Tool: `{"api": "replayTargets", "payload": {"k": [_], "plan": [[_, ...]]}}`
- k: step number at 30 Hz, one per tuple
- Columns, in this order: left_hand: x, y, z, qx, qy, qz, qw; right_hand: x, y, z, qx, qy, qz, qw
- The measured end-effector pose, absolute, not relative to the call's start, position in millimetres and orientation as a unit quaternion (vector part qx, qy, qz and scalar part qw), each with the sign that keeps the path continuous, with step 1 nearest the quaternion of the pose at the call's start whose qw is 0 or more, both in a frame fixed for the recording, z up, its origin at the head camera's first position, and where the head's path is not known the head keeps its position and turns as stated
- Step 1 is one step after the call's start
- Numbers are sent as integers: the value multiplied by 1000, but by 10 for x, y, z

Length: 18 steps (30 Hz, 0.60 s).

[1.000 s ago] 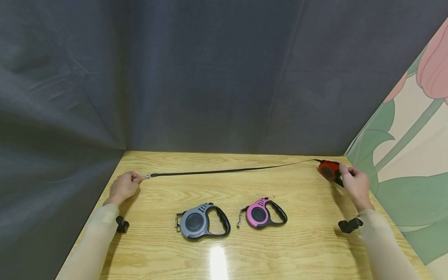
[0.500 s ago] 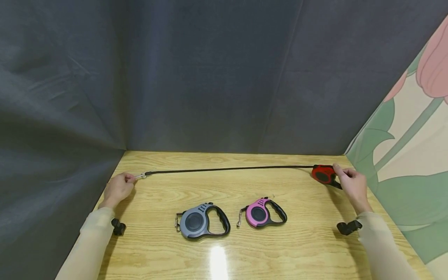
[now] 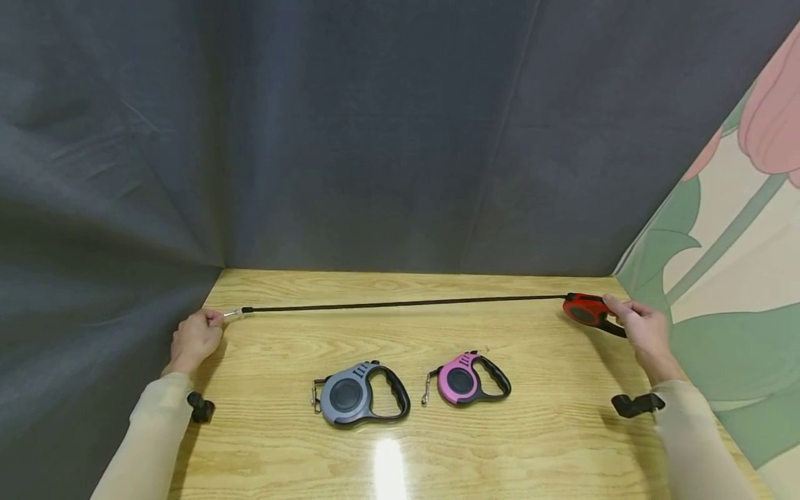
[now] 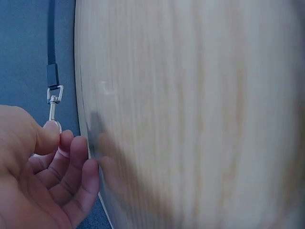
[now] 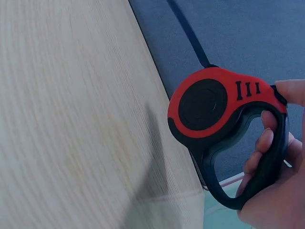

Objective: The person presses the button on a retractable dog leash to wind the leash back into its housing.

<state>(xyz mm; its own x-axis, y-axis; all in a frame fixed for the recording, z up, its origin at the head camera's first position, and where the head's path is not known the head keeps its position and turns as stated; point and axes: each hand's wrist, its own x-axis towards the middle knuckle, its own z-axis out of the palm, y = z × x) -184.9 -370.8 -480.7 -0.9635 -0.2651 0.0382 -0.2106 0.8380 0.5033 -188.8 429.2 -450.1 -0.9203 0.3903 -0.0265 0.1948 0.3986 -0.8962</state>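
Note:
At the table's right side my right hand (image 3: 648,337) grips the black handle of a red retractable dog leash (image 5: 200,105), its fingers through the loop and the thumb at the black button. A black strap (image 3: 400,303) runs nearly straight from the leash's case across to the left. On its far end is a silver metal clip (image 4: 53,106), which my left hand (image 3: 195,342) pinches between thumb and forefinger. The other left fingers are loosely bent in the left wrist view. Strap and case are held above the table.
On the wooden table (image 3: 281,458) lie a grey retractable leash (image 3: 346,396) and, to its right, a smaller pink one (image 3: 461,380). A dark curtain (image 3: 387,139) rises behind and at the left. A flowered wall panel (image 3: 737,278) borders the right.
My left hand has moved left with the clip. My right hand first shifted slightly left, then back right with the red leash. The strap, sagging earlier at its right end, is now straight.

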Motion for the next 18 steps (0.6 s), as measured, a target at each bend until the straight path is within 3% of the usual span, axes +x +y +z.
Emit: {"api": "replayTargets", "payload": {"k": [18], "plan": [[-1781, -3708, -4753, 144, -951, -265, 76, -1843, 4377, -4494, -200, -806, 550, 91]]}}
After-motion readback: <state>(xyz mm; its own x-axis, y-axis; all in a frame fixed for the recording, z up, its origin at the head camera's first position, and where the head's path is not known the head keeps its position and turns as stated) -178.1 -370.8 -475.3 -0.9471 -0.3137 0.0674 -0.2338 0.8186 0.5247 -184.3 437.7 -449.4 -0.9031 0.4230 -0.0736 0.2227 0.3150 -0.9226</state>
